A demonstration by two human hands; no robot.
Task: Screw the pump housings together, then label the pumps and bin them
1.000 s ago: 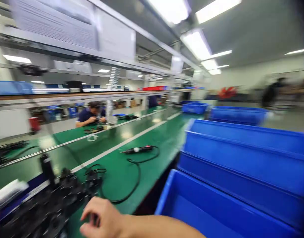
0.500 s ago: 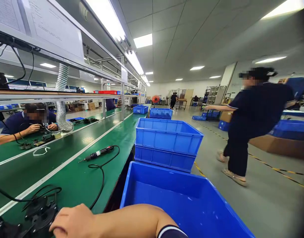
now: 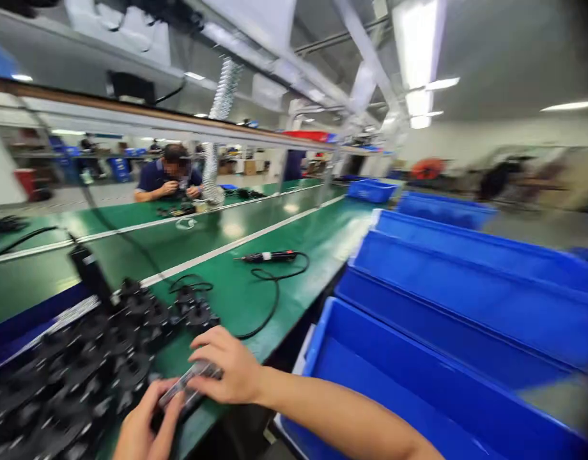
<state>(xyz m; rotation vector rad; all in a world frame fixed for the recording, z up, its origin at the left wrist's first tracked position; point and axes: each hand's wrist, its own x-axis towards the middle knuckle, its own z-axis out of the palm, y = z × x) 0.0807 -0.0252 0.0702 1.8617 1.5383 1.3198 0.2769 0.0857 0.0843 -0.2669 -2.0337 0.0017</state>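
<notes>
Low in the view, my left hand (image 3: 147,421) pinches one end of a small greyish, shiny, elongated part (image 3: 185,384) with a dark underside. My right hand (image 3: 234,367) has its thumb and fingers closed round the other end, so both hands hold it over the bench edge. Its exact kind is blurred. Left of and beyond my hands lie many black moulded parts (image 3: 83,370), piled close together. An electric screwdriver (image 3: 270,257) with a black cord rests farther along the green bench (image 3: 236,291).
Blue bins stand along the bench's right side: a near open bin (image 3: 371,383) and stacked bins (image 3: 447,300) behind it. A smaller blue bin (image 3: 371,190) sits on the far bench. A co-worker (image 3: 169,172) works opposite, beside a silver flexible duct (image 3: 210,166).
The view has swung left and down. My left hand has come into view. My right hand has moved from the black parts to the greyish part, which both hands now hold.
</notes>
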